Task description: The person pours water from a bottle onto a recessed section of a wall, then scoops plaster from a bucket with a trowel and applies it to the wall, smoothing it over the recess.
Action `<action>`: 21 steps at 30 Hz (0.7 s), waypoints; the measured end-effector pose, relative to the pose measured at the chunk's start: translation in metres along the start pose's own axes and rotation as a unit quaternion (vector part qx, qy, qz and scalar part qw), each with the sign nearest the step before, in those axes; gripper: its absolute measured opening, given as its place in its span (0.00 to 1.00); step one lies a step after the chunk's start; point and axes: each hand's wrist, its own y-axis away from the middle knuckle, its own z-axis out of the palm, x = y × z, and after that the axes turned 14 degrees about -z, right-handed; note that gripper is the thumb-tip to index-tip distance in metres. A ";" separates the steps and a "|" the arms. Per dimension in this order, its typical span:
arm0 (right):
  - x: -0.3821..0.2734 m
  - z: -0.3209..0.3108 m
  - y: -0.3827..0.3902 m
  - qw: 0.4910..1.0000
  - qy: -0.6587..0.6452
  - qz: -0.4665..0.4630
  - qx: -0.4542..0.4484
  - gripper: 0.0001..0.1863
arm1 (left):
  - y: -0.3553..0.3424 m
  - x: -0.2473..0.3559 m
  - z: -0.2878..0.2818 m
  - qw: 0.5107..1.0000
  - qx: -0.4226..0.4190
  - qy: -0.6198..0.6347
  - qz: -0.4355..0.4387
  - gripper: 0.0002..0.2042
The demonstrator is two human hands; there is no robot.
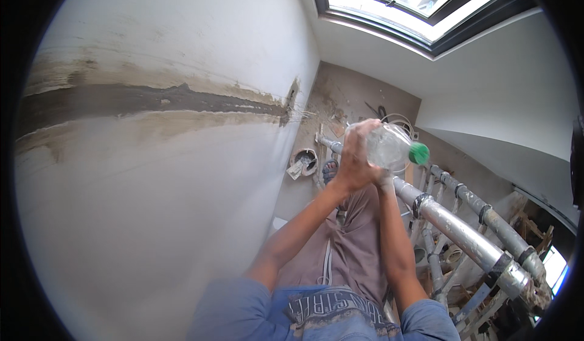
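Note:
A clear plastic bottle (389,148) with a green cap (419,153) is held up in front of me, tipped on its side with the cap to the right. My left hand (356,158) wraps round its base end, fingers over the top. Close against the bottle's underside is my right hand (383,175), its fingers mostly hidden behind the bottle and the left hand. Both hands and the bottle are slightly smeared by motion. What liquid, if any, is inside I cannot make out.
Scaffold-like metal poles (462,222) run along my right. A white wall (152,207) with a grey mortar strip (140,99) stands at my left. Below lies a bucket (304,161) with something pale in it. An open window (420,6) is at the upper right.

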 end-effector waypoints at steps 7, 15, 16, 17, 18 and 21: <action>-0.034 -0.019 0.077 0.995 0.056 0.012 0.087 0.36 | 0.052 0.089 -0.057 0.981 -0.192 0.011 0.025 0.44; -0.085 -0.027 0.127 0.944 -0.022 -0.029 0.328 0.47 | 0.250 -0.079 -0.186 0.901 -0.291 -0.204 -0.250 0.28; -0.080 -0.045 0.121 0.936 0.009 -0.047 0.348 0.47 | 0.218 -0.036 -0.198 0.840 -0.359 -0.222 -0.342 0.31; -0.094 -0.034 0.123 0.943 -0.015 -0.054 0.329 0.47 | 0.280 -0.098 -0.229 0.790 -0.352 -0.262 -0.428 0.34; -0.097 -0.037 0.122 0.943 -0.014 -0.061 0.327 0.47 | 0.305 -0.120 -0.244 0.770 -0.344 -0.250 -0.475 0.35; -0.117 -0.044 0.113 0.942 -0.015 -0.084 0.325 0.47 | 0.323 -0.140 -0.265 0.725 -0.294 -0.126 -0.609 0.37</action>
